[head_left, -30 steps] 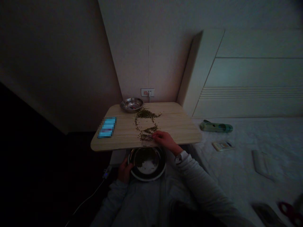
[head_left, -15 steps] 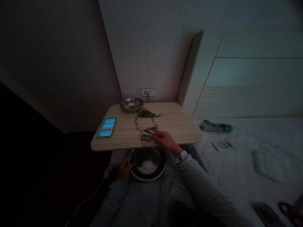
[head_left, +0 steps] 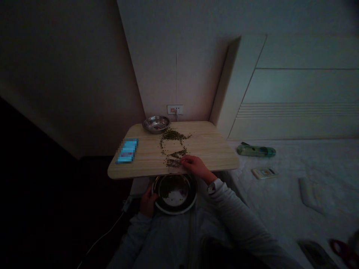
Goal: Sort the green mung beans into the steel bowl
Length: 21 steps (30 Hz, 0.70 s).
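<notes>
My left hand (head_left: 148, 201) grips the left rim of a round metal basin (head_left: 183, 209), held below the front edge of a small wooden table (head_left: 207, 145). Small green beans lie inside the basin, most of them on its shaded far side. At the table's front edge my right hand (head_left: 196, 167) is closed, thumb and fingers pinching a thin see-through piece (head_left: 174, 169), seemingly plastic, too dim to name further. Green beans (head_left: 173, 135) are heaped toward the back of the tabletop, with thinner trails running forward to the right fingertips.
A shallow steel bowl (head_left: 156, 125) stands at the table's back left, near a lit phone (head_left: 127, 151). On the bed to the right lie a green bottle (head_left: 256, 151), another phone (head_left: 265, 173) and red-handled scissors (head_left: 340, 248). A white cable (head_left: 108, 231) trails at lower left.
</notes>
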### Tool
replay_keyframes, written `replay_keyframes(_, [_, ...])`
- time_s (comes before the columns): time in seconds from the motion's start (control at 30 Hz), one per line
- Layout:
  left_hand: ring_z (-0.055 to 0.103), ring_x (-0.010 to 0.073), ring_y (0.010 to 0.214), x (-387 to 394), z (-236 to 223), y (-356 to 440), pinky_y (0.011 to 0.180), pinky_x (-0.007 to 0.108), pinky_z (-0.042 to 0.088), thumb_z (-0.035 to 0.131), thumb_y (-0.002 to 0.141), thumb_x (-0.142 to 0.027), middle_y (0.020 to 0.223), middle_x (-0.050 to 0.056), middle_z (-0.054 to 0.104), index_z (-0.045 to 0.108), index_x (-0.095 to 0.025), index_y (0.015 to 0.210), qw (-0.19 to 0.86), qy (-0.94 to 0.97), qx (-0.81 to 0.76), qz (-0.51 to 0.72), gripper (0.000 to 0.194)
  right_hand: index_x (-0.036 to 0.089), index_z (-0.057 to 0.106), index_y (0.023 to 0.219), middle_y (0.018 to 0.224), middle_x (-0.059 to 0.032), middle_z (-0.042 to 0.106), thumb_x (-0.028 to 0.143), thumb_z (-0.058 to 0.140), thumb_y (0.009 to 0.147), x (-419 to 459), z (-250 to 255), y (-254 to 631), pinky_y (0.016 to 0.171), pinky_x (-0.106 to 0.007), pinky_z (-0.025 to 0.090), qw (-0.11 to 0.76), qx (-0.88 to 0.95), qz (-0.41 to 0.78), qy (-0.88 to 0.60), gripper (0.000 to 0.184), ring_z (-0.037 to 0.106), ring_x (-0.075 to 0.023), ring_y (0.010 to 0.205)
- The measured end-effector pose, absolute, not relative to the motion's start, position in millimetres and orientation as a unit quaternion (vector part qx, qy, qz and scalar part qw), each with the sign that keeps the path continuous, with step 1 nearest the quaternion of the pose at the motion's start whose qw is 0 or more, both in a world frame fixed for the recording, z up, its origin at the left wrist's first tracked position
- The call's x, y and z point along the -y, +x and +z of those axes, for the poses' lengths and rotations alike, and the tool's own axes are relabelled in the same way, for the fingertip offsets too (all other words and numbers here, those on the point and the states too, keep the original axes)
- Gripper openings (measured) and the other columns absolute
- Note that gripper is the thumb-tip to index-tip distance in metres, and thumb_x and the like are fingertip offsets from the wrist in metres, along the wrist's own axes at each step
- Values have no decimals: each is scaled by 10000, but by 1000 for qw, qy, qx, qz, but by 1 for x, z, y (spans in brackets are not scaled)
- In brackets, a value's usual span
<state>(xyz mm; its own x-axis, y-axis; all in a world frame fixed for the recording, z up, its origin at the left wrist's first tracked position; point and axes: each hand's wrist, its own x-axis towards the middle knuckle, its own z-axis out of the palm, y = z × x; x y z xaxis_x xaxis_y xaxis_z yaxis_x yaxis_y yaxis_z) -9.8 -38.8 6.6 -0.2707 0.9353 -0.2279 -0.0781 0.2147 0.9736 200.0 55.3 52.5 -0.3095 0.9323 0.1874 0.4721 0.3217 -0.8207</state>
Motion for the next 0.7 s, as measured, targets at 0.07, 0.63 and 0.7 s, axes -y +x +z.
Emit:
replay_keyframes(0.07, [580, 257, 909, 38, 4, -11, 802, 339, 435, 576, 462, -250, 880, 49, 692, 670, -147, 882, 489, 355, -602, 522, 443, 148, 639, 847, 678, -21, 626, 301, 490, 756, -55, 52, 200, 593, -221, 373, 346, 735, 336, -476, 232, 521, -132, 653])
replay_keyframes(0.63, [581, 256, 914, 36, 2, -11, 794, 337, 436, 566, 486, -242, 862, 42, 696, 667, -158, 872, 487, 358, -604, 520, 408, 141, 632, 796, 692, -12, 610, 309, 539, 705, -60, 51, 200, 606, -228, 375, 408, 674, 424, -447, 212, 508, -115, 632])
replay_keyframes(0.7, [582, 256, 912, 36, 6, -10, 783, 337, 440, 563, 495, -246, 847, 42, 696, 663, -152, 874, 499, 366, -600, 507, 403, 149, 621, 743, 656, 4, 595, 309, 570, 665, -63, 53, 201, 589, -220, 367, 459, 619, 462, -438, 185, 496, -109, 620])
